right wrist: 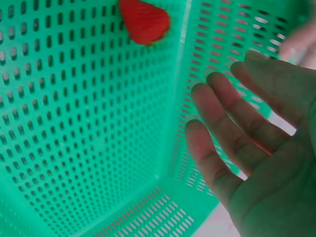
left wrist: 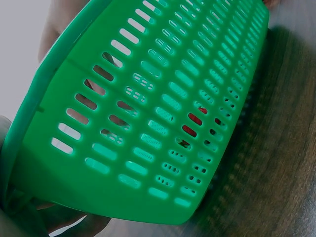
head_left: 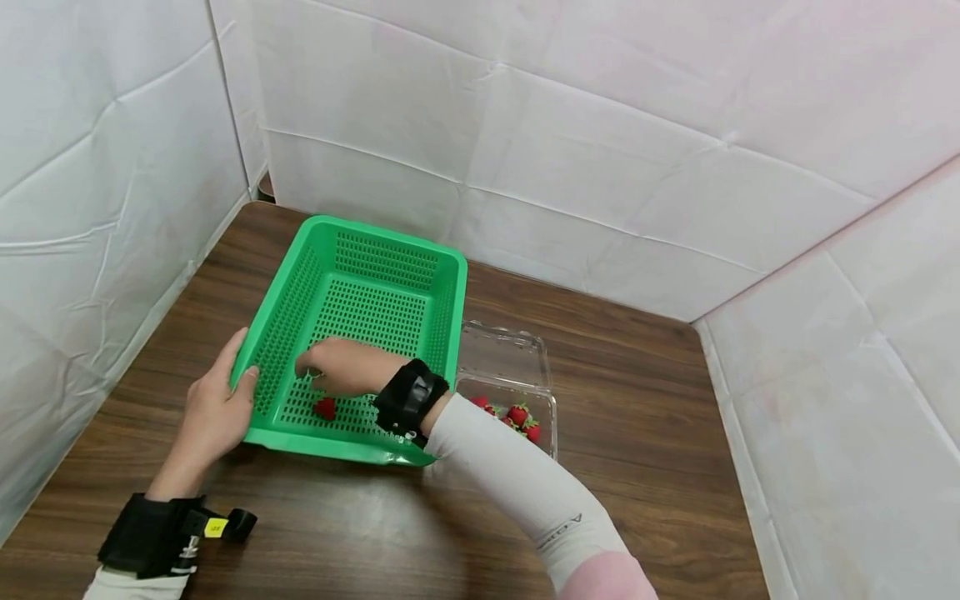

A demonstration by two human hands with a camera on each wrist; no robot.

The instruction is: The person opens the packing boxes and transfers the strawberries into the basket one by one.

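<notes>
A green slotted basket stands on the wooden table. My left hand grips its near left corner, thumb hooked over the rim; the left wrist view shows the basket's outer wall with fingers beneath it. My right hand reaches inside the basket, fingers straight and relaxed, holding nothing. One red strawberry lies on the basket floor just below that hand; in the right wrist view the strawberry sits apart from the open right hand.
A clear plastic clamshell lies open to the right of the basket, with several strawberries in its near half. White padded walls close in the table at the back and on both sides.
</notes>
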